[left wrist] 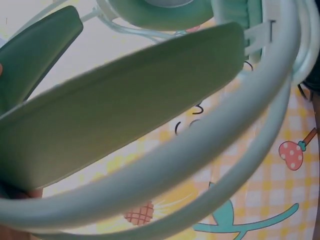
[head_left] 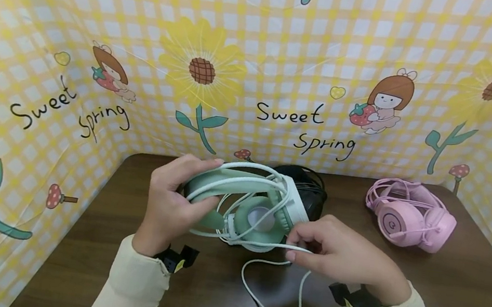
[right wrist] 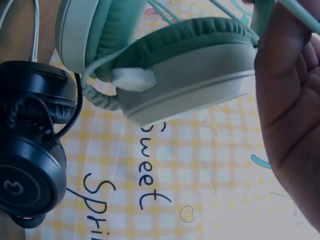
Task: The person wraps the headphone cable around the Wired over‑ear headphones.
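Note:
My left hand [head_left: 173, 198] grips the headband end of a mint-green headset [head_left: 242, 180], thumb curled under the bands. It is raised over the table, tilted, its ear cups toward the right. In the left wrist view its padded head strap [left wrist: 130, 102] and outer bands cross close to the camera. My right hand [head_left: 341, 248] pinches the headset's pale cable [head_left: 277, 245] between thumb and fingers beside the right ear cup. A loop of that cable hangs below. White and mint ear cups [right wrist: 190, 75] fill the top of the right wrist view, next to my right palm [right wrist: 292, 105].
Partly hidden behind the mint headset lies a black headset [head_left: 314, 189]. A pink headset [head_left: 412, 216] with its cable wound round it sits at the table's back right. Yellow checked cloth [head_left: 276, 74] walls the dark wooden table [head_left: 82, 277] at the back and sides.

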### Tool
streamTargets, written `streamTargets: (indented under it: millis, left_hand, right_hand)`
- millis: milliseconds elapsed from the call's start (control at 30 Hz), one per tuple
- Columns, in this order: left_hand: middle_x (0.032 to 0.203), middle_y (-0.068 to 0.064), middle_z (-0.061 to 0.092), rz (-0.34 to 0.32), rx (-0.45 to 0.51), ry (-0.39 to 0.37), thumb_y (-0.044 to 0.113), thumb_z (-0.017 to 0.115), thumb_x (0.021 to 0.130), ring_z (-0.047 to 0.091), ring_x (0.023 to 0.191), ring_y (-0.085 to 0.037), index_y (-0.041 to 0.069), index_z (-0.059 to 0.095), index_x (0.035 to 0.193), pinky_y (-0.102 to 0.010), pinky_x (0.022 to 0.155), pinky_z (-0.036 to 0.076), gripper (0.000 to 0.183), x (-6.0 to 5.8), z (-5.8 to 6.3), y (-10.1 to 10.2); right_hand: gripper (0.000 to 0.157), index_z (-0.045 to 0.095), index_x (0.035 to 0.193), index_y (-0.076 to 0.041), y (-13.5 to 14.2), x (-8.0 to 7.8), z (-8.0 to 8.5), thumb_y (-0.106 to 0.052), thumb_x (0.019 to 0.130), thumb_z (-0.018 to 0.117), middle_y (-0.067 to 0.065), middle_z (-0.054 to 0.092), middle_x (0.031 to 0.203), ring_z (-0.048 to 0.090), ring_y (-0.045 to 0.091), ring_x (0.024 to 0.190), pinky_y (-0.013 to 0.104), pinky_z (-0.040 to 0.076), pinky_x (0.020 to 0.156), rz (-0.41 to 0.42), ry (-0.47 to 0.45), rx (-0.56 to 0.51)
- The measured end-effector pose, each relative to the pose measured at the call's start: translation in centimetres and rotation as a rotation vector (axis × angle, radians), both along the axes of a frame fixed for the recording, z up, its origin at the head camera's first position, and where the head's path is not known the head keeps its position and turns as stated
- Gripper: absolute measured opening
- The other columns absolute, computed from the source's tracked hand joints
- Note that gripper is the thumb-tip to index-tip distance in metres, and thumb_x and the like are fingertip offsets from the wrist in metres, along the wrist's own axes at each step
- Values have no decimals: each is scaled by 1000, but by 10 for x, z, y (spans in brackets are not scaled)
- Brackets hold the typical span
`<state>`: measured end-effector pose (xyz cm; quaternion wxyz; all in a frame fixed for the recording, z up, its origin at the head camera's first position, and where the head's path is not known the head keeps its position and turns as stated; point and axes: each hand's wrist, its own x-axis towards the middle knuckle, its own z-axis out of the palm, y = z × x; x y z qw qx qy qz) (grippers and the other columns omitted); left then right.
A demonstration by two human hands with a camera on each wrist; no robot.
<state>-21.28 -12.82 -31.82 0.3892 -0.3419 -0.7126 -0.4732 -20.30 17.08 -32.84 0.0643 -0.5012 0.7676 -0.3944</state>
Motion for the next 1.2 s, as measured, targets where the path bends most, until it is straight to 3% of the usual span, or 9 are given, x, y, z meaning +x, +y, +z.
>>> streamTargets:
  millis: [300, 533, 767, 1200]
  left_hand:
    - [83, -2, 66, -33, -73, 1, 1, 69, 64, 47, 64, -11, 4, 75, 104, -23, 57, 36, 40, 2, 4, -2]
    - [82, 1, 65, -119, -87, -69, -2, 68, 63, 44, 60, -9, 4, 75, 105, -22, 52, 34, 43, 3, 4, -5]
    - [84, 0, 66, -210, -115, -116, -3, 71, 61, 51, 64, -11, 5, 74, 106, -24, 55, 39, 46, 4, 4, -5]
    - [85, 2, 66, -273, -132, -147, -5, 69, 60, 50, 63, -11, 6, 74, 107, -24, 54, 38, 48, 4, 3, -1]
  right_hand:
    - [29, 54, 76, -24, 6, 3, 5, 1, 83, 67, -19, 48, 65, 45, 1, 55, 22, 38, 46, 21, -62, -73]
    - [28, 57, 79, -24, 13, 2, 8, 0, 83, 71, -15, 45, 63, 40, 0, 55, 19, 33, 44, -11, -63, -109]
    - [26, 60, 82, -26, 15, 2, 11, -4, 84, 73, -16, 47, 67, 46, 4, 59, 20, 37, 49, -61, -20, -125]
    - [27, 62, 85, -25, 15, 0, 9, 1, 84, 72, -16, 54, 69, 49, 5, 62, 20, 39, 50, -72, -13, -162]
